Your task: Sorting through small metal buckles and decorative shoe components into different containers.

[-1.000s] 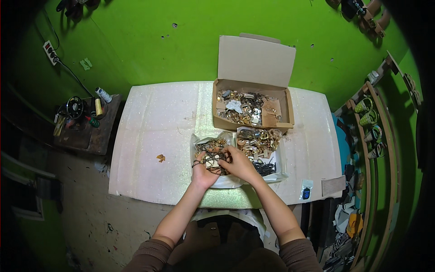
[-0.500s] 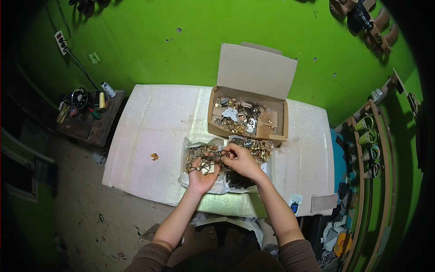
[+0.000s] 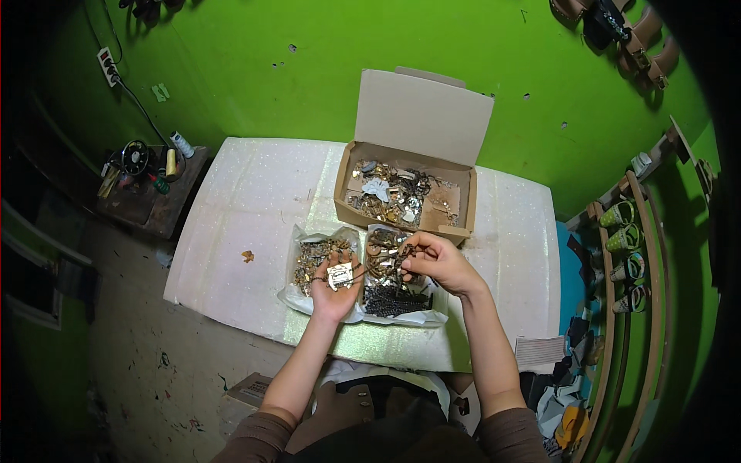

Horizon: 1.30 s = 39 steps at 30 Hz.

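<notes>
My left hand (image 3: 333,299) is palm up with its fingers stretched out, bearing a square, shiny metal ornament (image 3: 340,275) with a dark pattern. A thin dark chain runs from beside the ornament toward my right hand (image 3: 441,266), whose thumb and fingers pinch a bunch of dark chain (image 3: 406,261). Beneath my left hand is a white-lined tray (image 3: 291,299) of small metal pieces. Beside it, partly under my right hand, a second lined tray (image 3: 437,317) holds metal fittings and a heap of black chain or beads (image 3: 390,302).
Behind the trays, an open cardboard box (image 3: 424,116) holds mixed metal trinkets. All stand on a table with a glittery white cover (image 3: 231,201). A small brown scrap (image 3: 248,256) lies at left, a striped card (image 3: 540,352) at right. Sandals hang on a wooden rack (image 3: 644,309).
My hands have drawn apart; the right moved right with the dark chain. My left palm has opened flatter, showing the square ornament. The whole view has shifted slightly.
</notes>
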Motion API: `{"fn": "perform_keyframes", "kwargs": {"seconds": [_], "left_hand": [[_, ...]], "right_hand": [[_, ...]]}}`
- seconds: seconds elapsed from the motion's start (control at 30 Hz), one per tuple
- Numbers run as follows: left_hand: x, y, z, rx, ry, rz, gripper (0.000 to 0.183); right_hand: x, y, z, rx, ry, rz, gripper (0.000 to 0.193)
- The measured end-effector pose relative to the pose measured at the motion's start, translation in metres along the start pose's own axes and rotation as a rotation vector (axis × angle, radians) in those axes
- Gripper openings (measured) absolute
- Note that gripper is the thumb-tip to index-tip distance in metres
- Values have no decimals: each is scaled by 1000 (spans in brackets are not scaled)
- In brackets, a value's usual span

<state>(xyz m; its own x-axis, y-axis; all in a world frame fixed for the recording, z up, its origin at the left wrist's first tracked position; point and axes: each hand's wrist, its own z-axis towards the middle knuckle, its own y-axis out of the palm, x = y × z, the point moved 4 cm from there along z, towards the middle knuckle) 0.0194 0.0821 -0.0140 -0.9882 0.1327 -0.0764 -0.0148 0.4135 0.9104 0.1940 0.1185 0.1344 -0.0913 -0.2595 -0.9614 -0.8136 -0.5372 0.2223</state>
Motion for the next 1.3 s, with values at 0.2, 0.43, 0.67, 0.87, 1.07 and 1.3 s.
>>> {"fn": "perform_keyframes", "kwargs": {"seconds": [0.2,0.43,0.67,0.87,1.07,1.3], "left_hand": [[-6,1,2,-34,85,-102,23],[18,-9,-7,-92,212,-126,23],[38,-17,-14,-124,288,-128,26],[30,-11,-16,-130,263,-132,26],[23,5,-18,-139,219,-128,25],[19,13,-23,-200,192,-132,24]], "right_hand": [[-2,-20,-16,-32,4,28,17],[46,-57,-23,2,156,-211,17],[49,-76,-32,55,181,-248,19],[27,-62,-26,-26,86,-303,18],[3,-13,-13,-194,-5,-319,20],[79,-16,1,-345,47,-718,18]]}}
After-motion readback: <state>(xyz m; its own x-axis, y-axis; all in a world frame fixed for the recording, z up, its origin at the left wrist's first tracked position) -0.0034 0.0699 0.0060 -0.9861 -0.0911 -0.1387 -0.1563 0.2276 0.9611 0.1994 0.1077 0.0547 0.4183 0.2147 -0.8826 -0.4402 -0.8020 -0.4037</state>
